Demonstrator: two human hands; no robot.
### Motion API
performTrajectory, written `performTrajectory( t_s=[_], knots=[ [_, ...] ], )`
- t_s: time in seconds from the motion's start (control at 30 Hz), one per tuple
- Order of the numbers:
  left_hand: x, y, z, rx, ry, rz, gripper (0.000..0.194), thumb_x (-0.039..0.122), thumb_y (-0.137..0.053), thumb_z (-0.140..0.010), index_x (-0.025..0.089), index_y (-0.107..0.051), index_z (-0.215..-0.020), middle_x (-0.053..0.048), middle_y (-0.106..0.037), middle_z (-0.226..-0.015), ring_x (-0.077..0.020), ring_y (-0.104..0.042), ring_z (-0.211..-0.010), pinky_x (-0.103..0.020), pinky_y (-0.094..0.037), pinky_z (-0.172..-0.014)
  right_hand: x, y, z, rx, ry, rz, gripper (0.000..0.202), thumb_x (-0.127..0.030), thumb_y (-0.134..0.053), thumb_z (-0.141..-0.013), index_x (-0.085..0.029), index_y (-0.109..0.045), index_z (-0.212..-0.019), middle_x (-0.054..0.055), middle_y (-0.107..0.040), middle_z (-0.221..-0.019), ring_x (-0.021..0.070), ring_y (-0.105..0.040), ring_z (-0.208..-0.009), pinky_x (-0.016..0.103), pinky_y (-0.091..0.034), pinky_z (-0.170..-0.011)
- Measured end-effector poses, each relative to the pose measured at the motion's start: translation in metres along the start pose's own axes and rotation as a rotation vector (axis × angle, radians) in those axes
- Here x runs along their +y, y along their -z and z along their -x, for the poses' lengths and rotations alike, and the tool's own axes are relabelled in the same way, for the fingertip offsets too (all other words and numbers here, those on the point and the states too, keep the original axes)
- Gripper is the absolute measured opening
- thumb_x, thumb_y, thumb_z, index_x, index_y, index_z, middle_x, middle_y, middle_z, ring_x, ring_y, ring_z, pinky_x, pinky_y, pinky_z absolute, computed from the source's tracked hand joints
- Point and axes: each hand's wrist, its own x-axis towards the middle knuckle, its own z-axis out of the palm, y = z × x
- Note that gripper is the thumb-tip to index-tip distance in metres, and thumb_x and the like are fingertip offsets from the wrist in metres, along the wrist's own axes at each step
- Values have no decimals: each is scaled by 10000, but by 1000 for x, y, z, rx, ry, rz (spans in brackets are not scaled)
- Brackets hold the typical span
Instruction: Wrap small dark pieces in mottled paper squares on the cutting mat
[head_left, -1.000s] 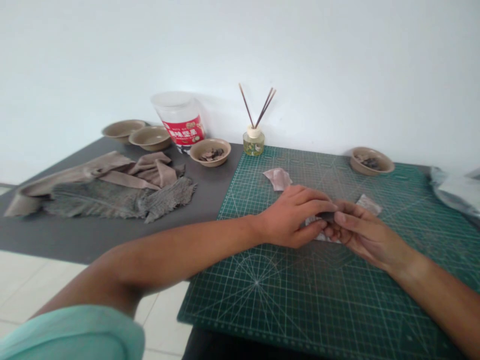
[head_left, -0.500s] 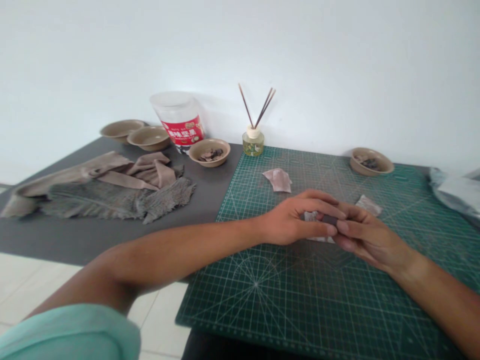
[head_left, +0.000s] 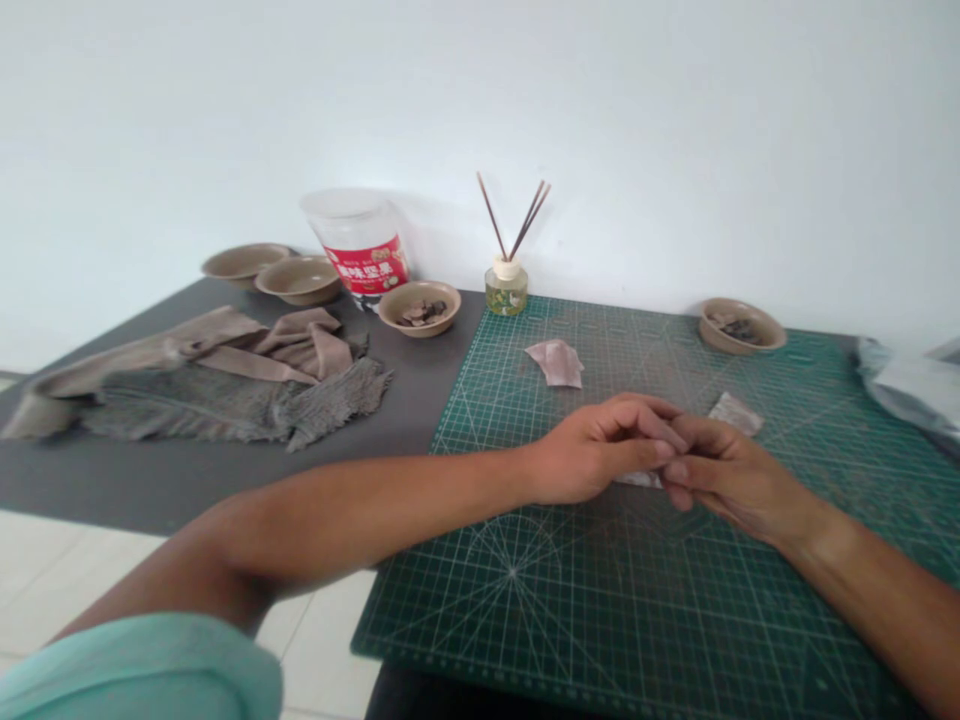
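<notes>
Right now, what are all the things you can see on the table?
Green gridded cutting mat: one, right half of the dark table.
Tan round bowls: four; three back left, one back right on the mat.
Clear plastic jar with red label: one, back left.
Glass reed diffuser with brown sticks: one, back centre.
Grey-brown cloth pile: one, left.
Pale pink scrap: one, on the mat.
Left hand and right hand: fingertips pinched together over a pale piece.

The mat [head_left: 570,600] looks matt and rubbery. Left of it lies rough, frayed grey cloth [head_left: 225,405]. Behind that, the jar [head_left: 360,245] is clear plastic.
</notes>
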Motion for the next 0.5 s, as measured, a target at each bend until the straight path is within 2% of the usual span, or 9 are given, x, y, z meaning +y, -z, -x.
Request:
performTrajectory(
  t_s=[0.1,0.2,0.27,0.37,0.43,0.5],
  knots=[
    [-1,-6,0,25,-32,-17,174,331,-683,-947,160,-662,-926,-90,-681,-1104,-187,-696,-979,-388,-569,-931,4,3,1,-14,11,63,169,-327,-849,-820,-199,-747,-776,-4,-687,-628,117,-598,-552,226,-438,-520],
    [-2,-8,0,105,-17,-126,218,365,-624,-982,165,-641,-1067,-55,-681,-966,-143,-666,-818,-309,-567,-765,6,4,2,-26,23,106,189,-356,-823,-848,-205,-745,-764,2,-690,-618,139,-601,-586,255,-459,-565],
    [-2,-7,0,173,-27,-254,245,372,-565,-1012,167,-634,-1128,-50,-686,-961,-141,-654,-832,-297,-560,-768,5,3,2,-26,44,92,224,-369,-818,-852,-213,-732,-717,14,-708,-661,151,-617,-642,266,-481,-611],
    [-1,-3,0,213,-92,-414,257,347,-478,-1044,166,-634,-1139,-69,-705,-1049,-159,-670,-953,-329,-561,-887,0,0,3,41,82,-22,221,-394,-843,-817,-231,-735,-714,30,-755,-920,147,-630,-687,274,-515,-637],
    [0,-2,1,195,-112,-478,247,296,-439,-1047,166,-621,-1152,-70,-712,-1052,-152,-684,-927,-324,-569,-876,-6,-2,5,116,104,-110,206,-405,-862,-788,-251,-737,-729,28,-743,-1014,159,-642,-717,290,-543,-662],
    [0,-2,3,149,-127,-532,218,249,-469,-1016,163,-607,-1161,-73,-715,-1052,-150,-692,-883,-317,-577,-841,-10,-4,6,159,118,-159,211,-403,-873,-769,-262,-725,-715,33,-732,-960,188,-650,-778,308,-565,-729]
  ],
)
